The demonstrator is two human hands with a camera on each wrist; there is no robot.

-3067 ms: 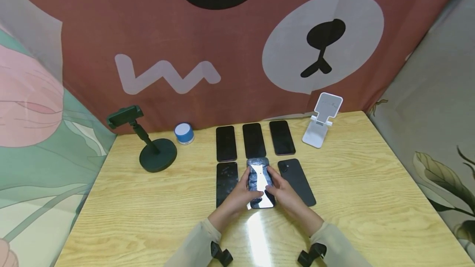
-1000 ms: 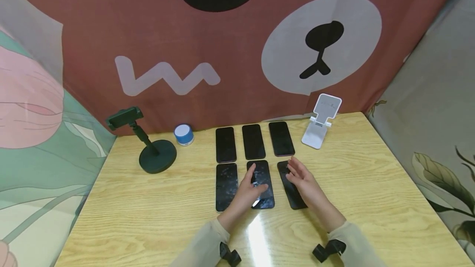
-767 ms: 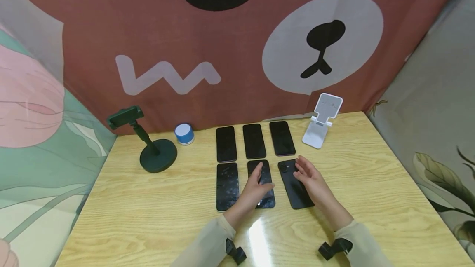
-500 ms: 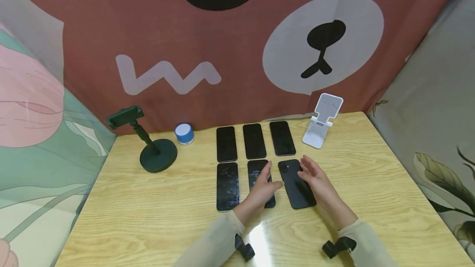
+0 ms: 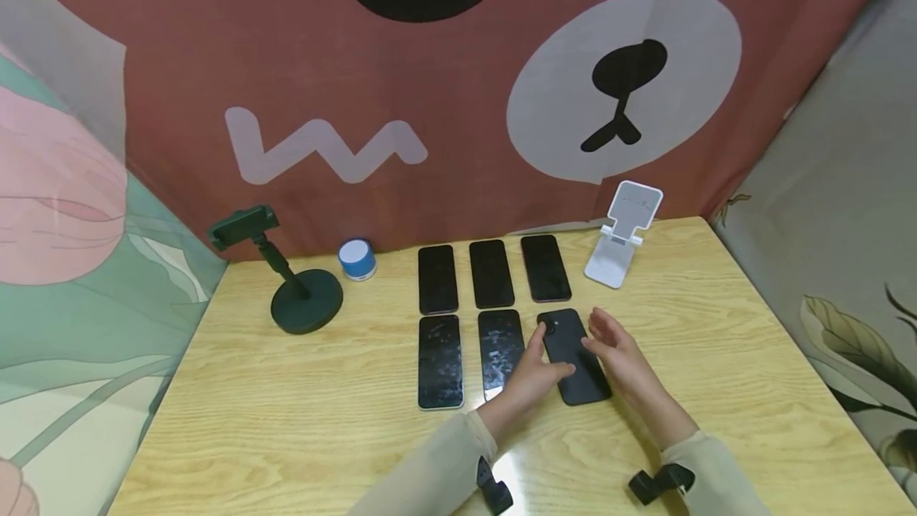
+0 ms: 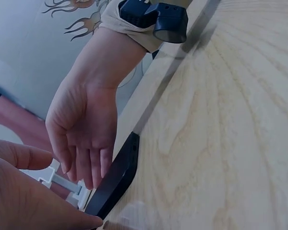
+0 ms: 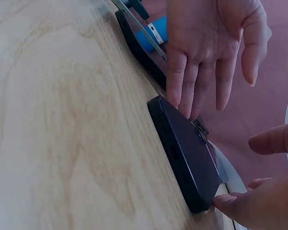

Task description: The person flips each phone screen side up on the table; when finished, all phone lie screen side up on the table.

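A black smartphone (image 5: 583,385) lies back up on the table, its camera at the upper left, at the right end of the front row. My left hand (image 5: 528,385) is along its left side, thumb stretched over its back, fingers straight. Near the right edge is my right hand (image 5: 625,357), its fingers extended and slightly bent. In the right wrist view, right fingertips reach the edge of this smartphone (image 7: 187,148); whether they touch cannot be told. Partly behind my left hand lies the middle smartphone (image 5: 501,341), screen up. Another screen-up smartphone (image 5: 440,363) is left of it.
Behind the front row lie three dark smartphones, the left one (image 5: 438,279), the middle one (image 5: 491,273) and the right one (image 5: 546,268). A white phone stand (image 5: 609,265) is at back right. A small blue speaker (image 5: 357,259) and a dark green phone stand (image 5: 306,301) stand at left.
Both hands held the middle smartphone, screen lit; it now lies dark on the table. My right hand moved right first, then my left hand followed to the back-up smartphone.
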